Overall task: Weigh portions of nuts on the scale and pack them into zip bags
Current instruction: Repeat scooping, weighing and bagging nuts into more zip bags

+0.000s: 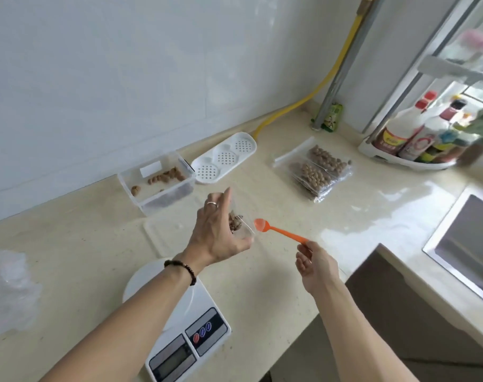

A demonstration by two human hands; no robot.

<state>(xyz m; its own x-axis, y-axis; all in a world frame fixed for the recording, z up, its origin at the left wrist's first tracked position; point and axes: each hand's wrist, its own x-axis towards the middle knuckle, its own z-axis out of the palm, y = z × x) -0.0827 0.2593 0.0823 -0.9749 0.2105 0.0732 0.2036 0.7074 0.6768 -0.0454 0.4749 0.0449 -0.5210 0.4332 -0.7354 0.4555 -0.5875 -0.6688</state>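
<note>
A home kitchen. A beige stone counter runs along a pale wall, with a steel sink set in at the right. Sauce bottles crowd a white rack by the window. A yellow hose, probably a gas line, climbs the corner. A kitchen scale sits at the near edge.
</note>
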